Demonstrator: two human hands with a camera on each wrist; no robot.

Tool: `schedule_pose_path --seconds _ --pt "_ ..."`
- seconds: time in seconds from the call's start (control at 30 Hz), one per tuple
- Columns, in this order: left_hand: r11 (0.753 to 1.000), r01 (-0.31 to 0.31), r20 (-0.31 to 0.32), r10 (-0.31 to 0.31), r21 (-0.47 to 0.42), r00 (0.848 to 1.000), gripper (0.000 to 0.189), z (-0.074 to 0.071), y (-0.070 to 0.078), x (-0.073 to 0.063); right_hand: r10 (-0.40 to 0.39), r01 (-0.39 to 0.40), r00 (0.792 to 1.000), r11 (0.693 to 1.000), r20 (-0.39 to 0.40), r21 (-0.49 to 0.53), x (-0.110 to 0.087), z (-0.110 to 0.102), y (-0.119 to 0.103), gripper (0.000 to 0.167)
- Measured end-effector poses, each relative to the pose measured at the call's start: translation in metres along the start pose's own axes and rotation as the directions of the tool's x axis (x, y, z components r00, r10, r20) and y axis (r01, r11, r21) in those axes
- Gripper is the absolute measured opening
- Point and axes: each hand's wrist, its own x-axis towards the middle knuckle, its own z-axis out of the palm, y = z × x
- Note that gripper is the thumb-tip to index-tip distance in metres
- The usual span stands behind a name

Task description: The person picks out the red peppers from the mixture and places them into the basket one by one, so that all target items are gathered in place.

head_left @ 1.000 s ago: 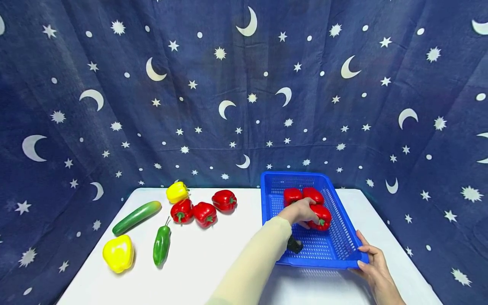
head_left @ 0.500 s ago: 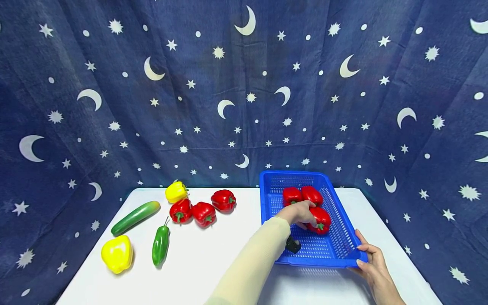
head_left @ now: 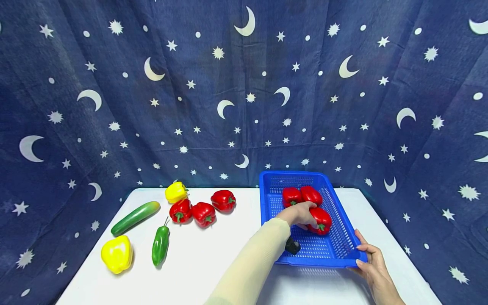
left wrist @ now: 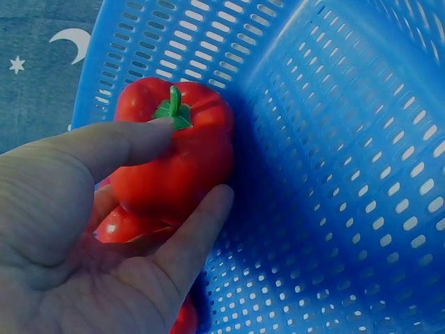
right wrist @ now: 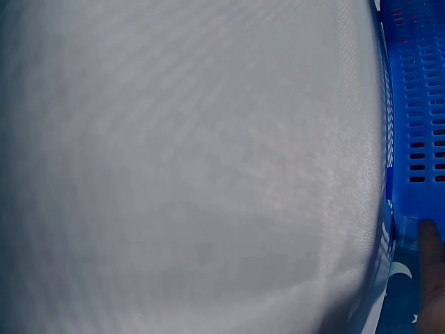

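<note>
My left hand (head_left: 303,215) reaches into the blue plastic basket (head_left: 345,264) and grips a red bell pepper (head_left: 323,217). In the left wrist view, the thumb of that hand (left wrist: 83,229) lies by the green stem and the index finger against the pepper's (left wrist: 184,167) other side; its remaining fingers are partly hidden. Two more red bell peppers (head_left: 292,195) (head_left: 311,195) sit behind it in the basket. My right hand (head_left: 375,267) holds the basket's near right corner by the rim. The right wrist view catches only a dark finger (right wrist: 431,261) on the basket wall (right wrist: 407,209).
On the white table (head_left: 206,267) to the left lie three red bell peppers (head_left: 204,214), two yellow bell peppers (head_left: 117,254), a green chili pepper (head_left: 161,245) and a cucumber (head_left: 135,218). A dark blue star-patterned curtain (head_left: 213,140) hangs behind and at both sides.
The gripped pepper and my left hand have shifted slightly toward me inside the basket, with the fingers covering less of the pepper. My right hand stays at the corner.
</note>
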Motion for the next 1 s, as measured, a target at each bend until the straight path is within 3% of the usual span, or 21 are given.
schedule_pose_path --seconds 0.23,0.7,1.0 --pt "0.999 -0.034 0.013 0.034 0.030 0.999 0.077 -0.001 0.000 0.000 -0.026 0.026 1.000 0.999 0.006 0.022 0.000 -0.001 0.002 0.030" --pt "0.994 -0.021 -0.024 0.024 0.106 0.999 0.064 0.001 0.002 -0.005 -0.002 0.002 1.000 1.000 -0.010 0.000 0.001 0.001 0.000 0.028" --pt "0.996 -0.038 0.019 0.037 0.083 0.999 0.071 -0.009 0.005 -0.010 0.037 -0.038 0.999 0.999 -0.024 -0.017 0.000 0.001 -0.001 0.029"
